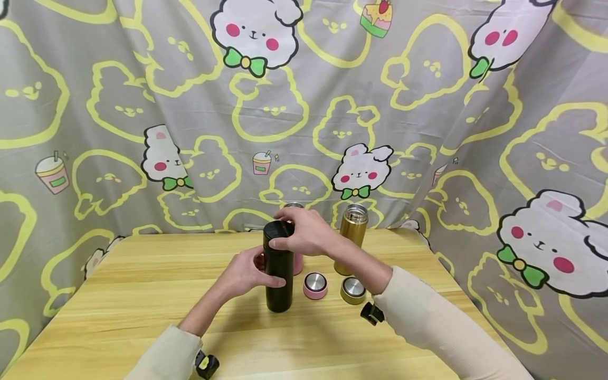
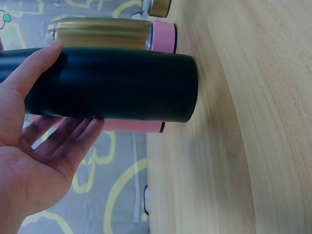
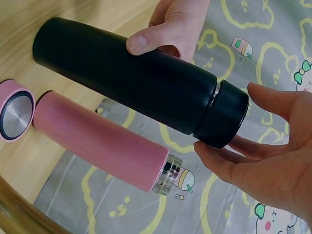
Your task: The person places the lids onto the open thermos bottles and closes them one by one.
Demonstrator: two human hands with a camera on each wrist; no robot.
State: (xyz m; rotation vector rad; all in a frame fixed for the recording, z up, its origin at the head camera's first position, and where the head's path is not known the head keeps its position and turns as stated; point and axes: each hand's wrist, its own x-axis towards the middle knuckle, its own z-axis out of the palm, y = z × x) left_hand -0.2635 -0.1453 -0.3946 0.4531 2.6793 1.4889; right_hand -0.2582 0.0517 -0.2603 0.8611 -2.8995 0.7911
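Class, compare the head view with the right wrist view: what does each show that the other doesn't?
Only head: the left sleeve, right sleeve and the gold bottle's open mouth.

Only right wrist: a bright strip between the black lid and black bottle.

Both: left hand, right hand, pink bottle, pink lid.

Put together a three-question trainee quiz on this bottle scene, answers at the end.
1. Which hand is at the cap of the black bottle?
2. True or false: the gold bottle stands uncapped.
3. Fill in: in the head view, the pink lid lies to the ___ of the gold lid.

Key: 1. The right hand; the left hand holds the body. 2. True. 3. Left.
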